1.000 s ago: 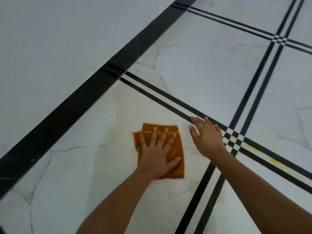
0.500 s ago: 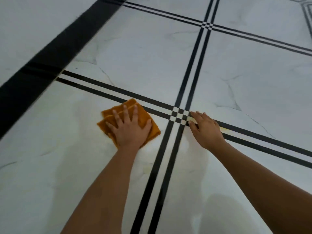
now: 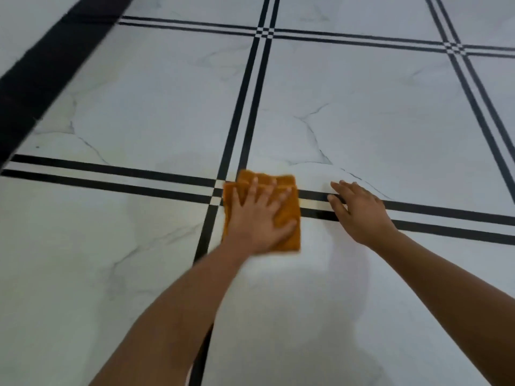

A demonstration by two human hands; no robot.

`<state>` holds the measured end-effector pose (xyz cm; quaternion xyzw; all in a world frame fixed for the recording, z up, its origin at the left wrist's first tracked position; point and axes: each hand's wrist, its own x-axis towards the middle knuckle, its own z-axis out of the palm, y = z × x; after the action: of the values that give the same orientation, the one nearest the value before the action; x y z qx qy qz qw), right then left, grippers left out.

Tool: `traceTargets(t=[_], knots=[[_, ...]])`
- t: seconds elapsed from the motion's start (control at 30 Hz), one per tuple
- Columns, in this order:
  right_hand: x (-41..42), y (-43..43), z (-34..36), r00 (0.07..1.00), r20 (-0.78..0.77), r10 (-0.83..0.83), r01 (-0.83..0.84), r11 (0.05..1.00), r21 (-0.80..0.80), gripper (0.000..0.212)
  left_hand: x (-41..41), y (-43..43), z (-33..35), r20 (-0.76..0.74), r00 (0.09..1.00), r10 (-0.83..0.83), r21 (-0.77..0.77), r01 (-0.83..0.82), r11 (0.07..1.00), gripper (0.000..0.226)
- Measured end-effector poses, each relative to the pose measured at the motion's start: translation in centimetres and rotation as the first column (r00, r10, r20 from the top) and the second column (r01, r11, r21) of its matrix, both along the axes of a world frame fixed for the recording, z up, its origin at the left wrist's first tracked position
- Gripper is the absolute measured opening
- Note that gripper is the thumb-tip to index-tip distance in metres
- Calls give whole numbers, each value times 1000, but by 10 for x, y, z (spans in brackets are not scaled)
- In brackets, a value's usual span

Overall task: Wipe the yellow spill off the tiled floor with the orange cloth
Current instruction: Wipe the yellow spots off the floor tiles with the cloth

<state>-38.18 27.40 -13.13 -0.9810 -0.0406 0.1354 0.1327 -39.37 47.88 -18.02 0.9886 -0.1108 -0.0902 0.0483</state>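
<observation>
The folded orange cloth (image 3: 287,215) lies flat on the white tiled floor (image 3: 362,107), just right of where two pairs of black lines cross. My left hand (image 3: 257,218) presses down on it with fingers spread straight. A short yellow smear of the spill (image 3: 312,203) shows in the white strip between the two black lines, right beside the cloth's right edge. My right hand (image 3: 358,211) rests flat on the floor across those same lines, fingers straight, a little right of the smear.
White marble-look tiles are divided by double black lines (image 3: 242,135). A broad black band (image 3: 41,76) runs diagonally at the upper left. A faint damp sheen (image 3: 345,274) shows on the tile below my right hand.
My left hand has slid the cloth to the right, across the line crossing and onto the horizontal lines, closing on my right hand. The view has shifted and my right hand stays planted on the lines.
</observation>
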Motion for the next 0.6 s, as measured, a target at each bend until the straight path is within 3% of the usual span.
traceTargets(t=[0.03,0.1,0.13,0.17,0.23,0.3,0.33,0.37,0.4,0.43,0.47,0.5,0.57,0.6], knots=[[-2,-7,-2,1000,-5,-4,4,1000,4,48,18,2,0,-3,990,143,-2,-143,990,74],[-4,-16,-5,1000,2,-3,3,1000,26,48,42,6,2,-21,885,466,3,-466,885,76],[-5,-18,-8,1000,3,-3,3,999,37,48,40,1,2,-29,879,476,7,-477,879,75],[-7,-21,-10,1000,0,-13,13,999,50,48,29,-9,2,-17,933,359,-5,-359,933,73],[-9,-26,-12,999,-2,-43,43,996,78,49,-8,-28,0,1,997,-82,15,82,997,70],[-13,-27,-16,999,0,-32,32,995,97,50,-12,-24,-2,-18,974,-224,30,225,974,69],[-16,-27,-17,1000,-1,-23,23,994,109,50,6,-18,-2,-14,992,-124,15,125,992,69],[-18,-27,-18,1000,4,-17,16,992,121,50,25,-11,-2,-17,996,89,-13,-89,996,70],[-18,-29,-18,1000,15,-16,14,992,129,50,38,-8,1,-24,962,271,-19,-272,962,71],[-17,-31,-18,999,28,-22,18,991,133,50,42,-12,3,-30,935,354,-22,-355,935,71],[-16,-35,-18,999,35,-40,35,990,136,49,35,-19,4,-19,958,286,-12,-286,958,71],[-16,-39,-17,996,42,-75,69,988,141,49,21,-28,2,-3,997,78,-15,-78,997,71],[-16,-47,-14,990,54,-132,123,982,142,49,-18,-45,0,-51,930,-364,33,366,930,69],[-17,-50,-14,988,54,-142,133,981,141,49,-16,-43,1,-51,897,-440,28,441,897,69]])
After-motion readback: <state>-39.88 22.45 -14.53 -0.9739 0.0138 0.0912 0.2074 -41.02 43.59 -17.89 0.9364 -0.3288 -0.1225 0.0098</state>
